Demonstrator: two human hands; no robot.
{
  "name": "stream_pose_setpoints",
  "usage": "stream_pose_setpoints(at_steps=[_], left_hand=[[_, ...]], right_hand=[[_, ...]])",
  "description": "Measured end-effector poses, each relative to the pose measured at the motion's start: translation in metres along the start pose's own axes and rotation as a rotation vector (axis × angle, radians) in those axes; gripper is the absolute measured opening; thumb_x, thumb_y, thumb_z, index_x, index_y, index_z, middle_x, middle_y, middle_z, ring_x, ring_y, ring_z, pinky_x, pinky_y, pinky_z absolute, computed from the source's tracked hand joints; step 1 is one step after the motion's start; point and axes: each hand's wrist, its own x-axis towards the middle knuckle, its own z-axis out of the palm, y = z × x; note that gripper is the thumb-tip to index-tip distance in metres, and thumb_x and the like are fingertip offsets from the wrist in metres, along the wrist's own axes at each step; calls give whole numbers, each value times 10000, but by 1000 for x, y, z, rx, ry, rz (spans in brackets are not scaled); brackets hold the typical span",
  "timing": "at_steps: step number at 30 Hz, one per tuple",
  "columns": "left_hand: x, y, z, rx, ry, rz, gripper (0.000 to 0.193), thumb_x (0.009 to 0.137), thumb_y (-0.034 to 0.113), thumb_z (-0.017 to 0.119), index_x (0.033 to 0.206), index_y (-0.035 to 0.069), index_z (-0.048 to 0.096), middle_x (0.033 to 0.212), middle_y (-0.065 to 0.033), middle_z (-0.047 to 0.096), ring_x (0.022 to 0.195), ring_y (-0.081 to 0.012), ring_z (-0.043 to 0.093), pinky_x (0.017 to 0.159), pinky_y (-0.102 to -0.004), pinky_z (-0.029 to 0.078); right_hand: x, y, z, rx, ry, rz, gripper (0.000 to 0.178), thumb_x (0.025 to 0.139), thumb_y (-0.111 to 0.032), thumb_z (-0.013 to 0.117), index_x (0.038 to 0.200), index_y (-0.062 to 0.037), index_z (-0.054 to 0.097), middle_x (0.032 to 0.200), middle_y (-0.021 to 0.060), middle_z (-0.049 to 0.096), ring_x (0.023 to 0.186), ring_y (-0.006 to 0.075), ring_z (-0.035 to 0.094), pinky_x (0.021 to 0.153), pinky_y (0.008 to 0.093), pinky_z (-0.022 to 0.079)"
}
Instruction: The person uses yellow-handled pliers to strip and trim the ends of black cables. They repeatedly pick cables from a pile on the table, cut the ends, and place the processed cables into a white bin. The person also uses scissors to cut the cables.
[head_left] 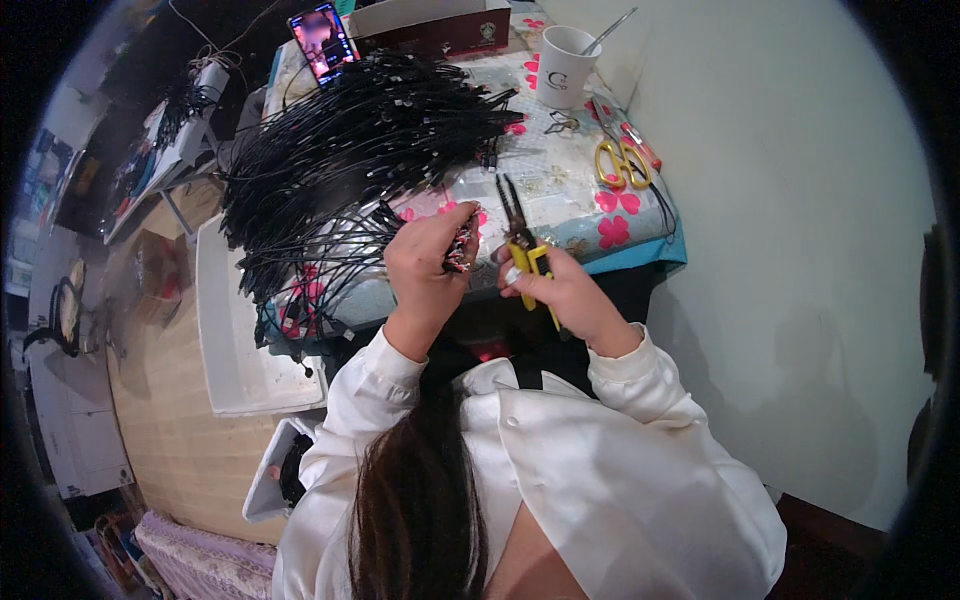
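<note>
My left hand (426,258) is closed around a bunch of black cables (345,235), whose stripped, coloured wire ends (461,250) poke out toward the right. In my right hand (566,292) is a pair of yellow-handled wire strippers (522,240), with the dark jaws pointing up and away from me. The jaws stand a little to the right of the wire ends, apart from them. Beyond my hands, a large heap of black cables (350,140) with small connectors covers the left part of the table; some cables hang over its near edge.
On the flower-patterned tablecloth (550,205) lie yellow-handled scissors (622,165) and a metal clip (562,122). A white cup (565,70) holding a spoon stands behind them. A lit phone (322,42) leans beside a cardboard box (435,30). White bins (235,340) sit below left; a wall (780,180) rises right.
</note>
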Motion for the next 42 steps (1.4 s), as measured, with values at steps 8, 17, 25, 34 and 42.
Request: stream_pose_setpoints(at_steps=[8, 17, 25, 34, 42], left_hand=[[-2, 1, -2, 75, -59, 77, 420, 640, 11, 762, 1051, 71, 696, 780, -86, 667, 708, -273, 648, 635, -372, 490], [2, 3, -1, 98, -95, 112, 362, 672, 63, 746, 1027, 79, 677, 740, -72, 632, 670, -276, 610, 605, -386, 452], [4, 7, -8, 91, -170, 38, 313, 706, 6, 766, 1006, 75, 713, 822, -113, 698, 723, -295, 666, 643, -368, 513], [5, 7, -8, 39, -160, 17, 266, 740, 8, 759, 996, 66, 714, 824, -119, 701, 712, -294, 667, 637, -366, 514], [2, 0, -4, -16, -125, 22, 389, 653, 24, 750, 1036, 68, 699, 838, -98, 705, 728, -292, 668, 639, -375, 499]], right_hand=[[9, 5, 10, -250, 30, -174, 305, 904, -178, 659, 1089, 38, 551, 920, 164, 642, 859, 259, 604, 806, 377, 471], [8, -1, 7, -459, 80, -278, 376, 890, -189, 659, 1133, 62, 520, 985, 270, 650, 936, 424, 630, 820, 443, 480], [11, -3, 7, -511, 97, -284, 359, 883, -183, 657, 1106, 71, 535, 889, 272, 650, 842, 442, 629, 754, 452, 484], [13, 2, 0, -430, -18, -253, 346, 900, -210, 658, 1103, 45, 541, 953, 217, 644, 873, 337, 616, 818, 412, 475], [13, -1, -1, -399, -68, -250, 376, 910, -211, 656, 1167, 33, 531, 977, 169, 633, 903, 264, 594, 854, 381, 465]])
